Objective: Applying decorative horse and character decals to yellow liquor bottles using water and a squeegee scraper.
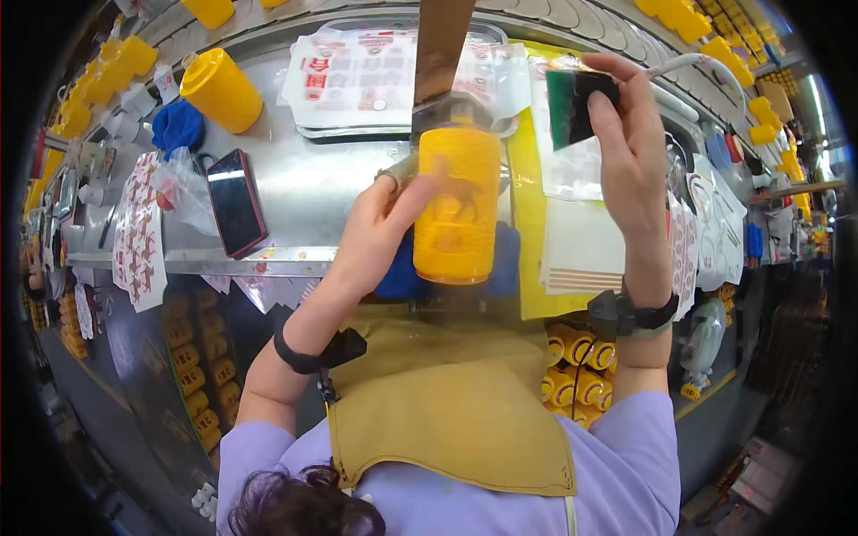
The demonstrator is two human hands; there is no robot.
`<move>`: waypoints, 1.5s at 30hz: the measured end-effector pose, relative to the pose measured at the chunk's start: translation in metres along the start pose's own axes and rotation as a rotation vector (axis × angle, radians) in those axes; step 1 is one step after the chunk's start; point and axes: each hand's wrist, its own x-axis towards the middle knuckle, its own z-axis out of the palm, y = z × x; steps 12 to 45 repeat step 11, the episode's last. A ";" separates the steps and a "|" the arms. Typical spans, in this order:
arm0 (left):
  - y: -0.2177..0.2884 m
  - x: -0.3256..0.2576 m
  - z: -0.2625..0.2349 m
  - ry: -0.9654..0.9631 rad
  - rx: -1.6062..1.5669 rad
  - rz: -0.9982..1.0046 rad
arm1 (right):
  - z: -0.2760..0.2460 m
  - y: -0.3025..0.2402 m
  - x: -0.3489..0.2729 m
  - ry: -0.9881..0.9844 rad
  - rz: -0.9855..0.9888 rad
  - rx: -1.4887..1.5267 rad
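Observation:
My left hand is closed around the side of a yellow ribbed bottle held upright at the middle, a brown horse figure on its front. Behind the bottle's neck, part of the view is blurred. A flat black-and-green pad is pinched between the thumb and fingers of my raised right hand, above white sheets on the right. Below and behind the bottle lies a blue cloth. White paper with brown stripes rests on a yellow sheet beneath my right hand.
A phone, another yellow bottle and a bunched blue cloth sit on the metal table at left. Printed sheets are stacked at the back. A brown upright bar crosses the view. Several yellow bottles stand below.

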 end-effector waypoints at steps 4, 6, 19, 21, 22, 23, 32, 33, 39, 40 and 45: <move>0.010 0.014 0.026 0.039 0.008 -0.162 | 0.001 -0.007 -0.013 -0.150 0.156 0.091; 0.012 0.009 0.025 -0.095 -0.321 -0.206 | 0.002 -0.002 -0.009 -0.159 0.059 0.056; 0.040 -0.017 0.039 -0.248 -0.325 -0.073 | -0.020 0.017 -0.015 -0.325 0.167 0.001; 0.040 -0.017 0.039 -0.248 -0.325 -0.073 | -0.020 0.017 -0.015 -0.325 0.167 0.001; 0.040 -0.017 0.039 -0.248 -0.325 -0.073 | -0.020 0.017 -0.015 -0.325 0.167 0.001; 0.040 -0.017 0.039 -0.248 -0.325 -0.073 | -0.020 0.017 -0.015 -0.325 0.167 0.001; 0.040 -0.017 0.039 -0.248 -0.325 -0.073 | -0.020 0.017 -0.015 -0.325 0.167 0.001; 0.040 -0.017 0.039 -0.248 -0.325 -0.073 | -0.020 0.017 -0.015 -0.325 0.167 0.001; 0.040 -0.017 0.039 -0.248 -0.325 -0.073 | -0.020 0.017 -0.015 -0.325 0.167 0.001; 0.040 -0.017 0.039 -0.248 -0.325 -0.073 | -0.020 0.017 -0.015 -0.325 0.167 0.001; 0.040 -0.017 0.039 -0.248 -0.325 -0.073 | -0.020 0.017 -0.015 -0.325 0.167 0.001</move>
